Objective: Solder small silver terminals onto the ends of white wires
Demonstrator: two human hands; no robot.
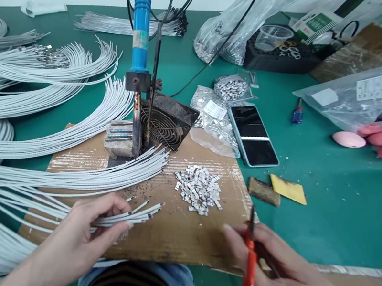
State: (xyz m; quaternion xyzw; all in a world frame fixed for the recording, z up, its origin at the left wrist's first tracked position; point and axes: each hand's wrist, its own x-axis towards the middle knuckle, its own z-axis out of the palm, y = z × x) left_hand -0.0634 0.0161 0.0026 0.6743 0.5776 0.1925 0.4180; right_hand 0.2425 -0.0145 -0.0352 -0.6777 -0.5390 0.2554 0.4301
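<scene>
A green counter (328, 213) carries everything. White wires (73, 177) sweep in curved bundles across its left side, and one bundle's ends reach over the cardboard (175, 242) lying before the person. At the right edge slumps a clear bag (356, 108) with a label; a second clear bag (213, 35) leans at the back, near a black box (279, 63). The right hand (296, 280), slightly blurred, is closed around a red-handled tool, its dark tip pointing up, by the cardboard's right edge. The left hand (86, 230) pinches a few wires between thumb and fingers over the cardboard, their dark-tipped ends sticking out to the right. Behind it a blue tube (144, 19) comes down from above, beside a dark fan (163, 124) with a round wire grille. A phone (255, 124) lies at a slant to the right of the fan. Between the hands, a little farther back, small metal pieces (200, 190) are heaped on the cardboard. The red-handled tool (250, 268) is narrow. Right of the heap, a yellow pad (288, 189) touches a brown pad (263, 191); farther back lies a blue screwdriver (297, 114).
</scene>
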